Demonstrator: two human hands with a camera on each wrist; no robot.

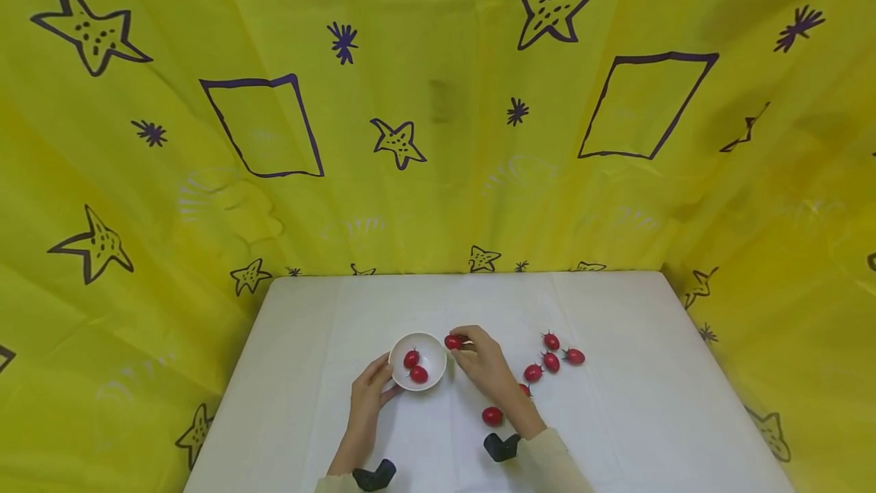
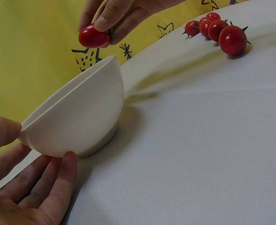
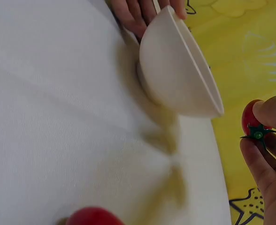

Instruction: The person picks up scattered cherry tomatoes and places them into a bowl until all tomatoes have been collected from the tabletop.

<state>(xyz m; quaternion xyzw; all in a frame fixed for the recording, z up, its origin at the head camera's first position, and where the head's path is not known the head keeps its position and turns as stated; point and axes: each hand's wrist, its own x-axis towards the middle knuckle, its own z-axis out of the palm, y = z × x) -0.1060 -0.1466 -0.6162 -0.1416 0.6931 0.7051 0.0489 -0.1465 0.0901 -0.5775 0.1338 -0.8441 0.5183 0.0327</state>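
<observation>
A white bowl [image 1: 434,354] stands on the table with two cherry tomatoes [image 1: 419,375] inside. My left hand [image 1: 367,395] holds it from the left, thumb at the rim and fingers against the underside, as the left wrist view shows. Just off the bowl's right rim, my right hand [image 1: 484,364] pinches another cherry tomato [image 1: 452,342] between thumb and fingers. In the right wrist view this tomato [image 3: 250,115] has its green stem end toward the camera. It hangs above rim height in the left wrist view, apart from the bowl [image 2: 84,110].
Several loose cherry tomatoes [image 1: 550,361] lie right of my right hand. One tomato [image 1: 492,417] sits nearer, beside the right forearm, which partly covers another [image 1: 525,389]. A white cloth covers the table [image 1: 328,326]; a yellow patterned curtain [image 1: 438,196] hangs behind and at both sides.
</observation>
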